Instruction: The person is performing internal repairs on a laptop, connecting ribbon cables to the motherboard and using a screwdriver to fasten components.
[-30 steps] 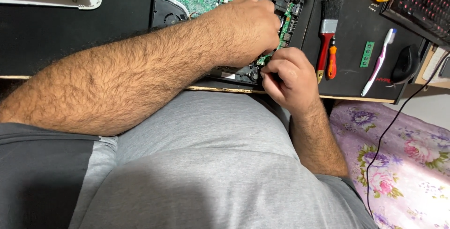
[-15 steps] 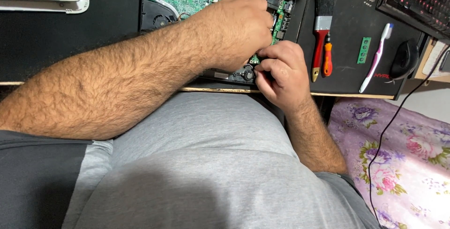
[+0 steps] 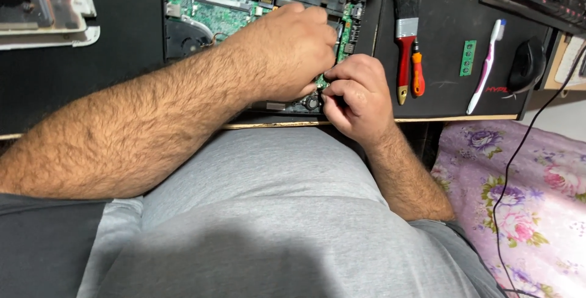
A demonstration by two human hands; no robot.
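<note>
On black desk mat [image 3: 445, 100], both hands' fingers pinched together over opened laptop's green board [image 3: 213, 8], grasp hidden, floral cloth [image 3: 519, 200] beside.

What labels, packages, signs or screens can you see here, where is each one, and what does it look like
No packages, signs or screens in view.
Mat print: small red lettering on the black desk mat, right of the right hand, beside the toothbrush.
Board markings: tiny white marks on the green board in the open laptop, above the left hand; too small to make out.
</note>
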